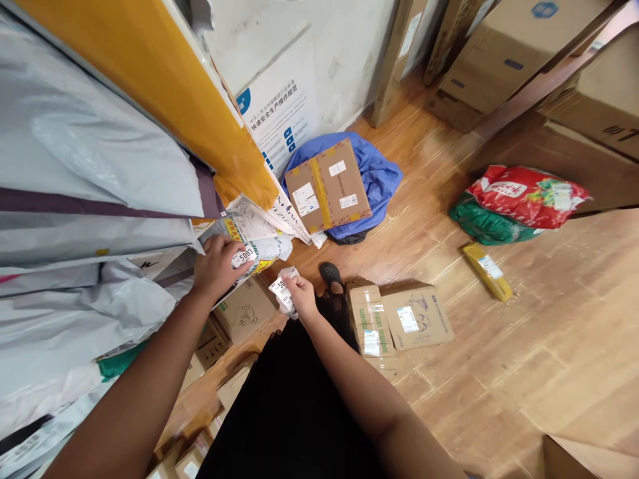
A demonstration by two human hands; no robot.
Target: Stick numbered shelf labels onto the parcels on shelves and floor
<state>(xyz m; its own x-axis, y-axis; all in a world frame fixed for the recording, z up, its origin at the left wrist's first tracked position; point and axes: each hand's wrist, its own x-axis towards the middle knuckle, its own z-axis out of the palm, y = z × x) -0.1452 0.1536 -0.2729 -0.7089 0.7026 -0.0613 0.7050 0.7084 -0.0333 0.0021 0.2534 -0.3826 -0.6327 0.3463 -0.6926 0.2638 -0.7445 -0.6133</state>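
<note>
My left hand (215,267) is at the end of the shelf, thumb and fingers closed around a white number label (245,255) printed 5003. That label lies against a plastic-wrapped parcel (267,249) with yellow and green print; I cannot tell whether it is stuck down. In front of my body, my right hand (302,297) pinches a crumpled strip of white labels (282,293), the digits "50" showing on it. A brown carton (245,311) with a line drawing stands below my left hand.
Grey parcels (90,133) fill the shelf at left, beside its yellow panel (200,100). On the floor are a taped carton (344,179) on a blue bag (382,176), two flat cartons (424,316), a yellow packet (486,271) and a red bag (524,189). Large boxes (519,46) stand back right.
</note>
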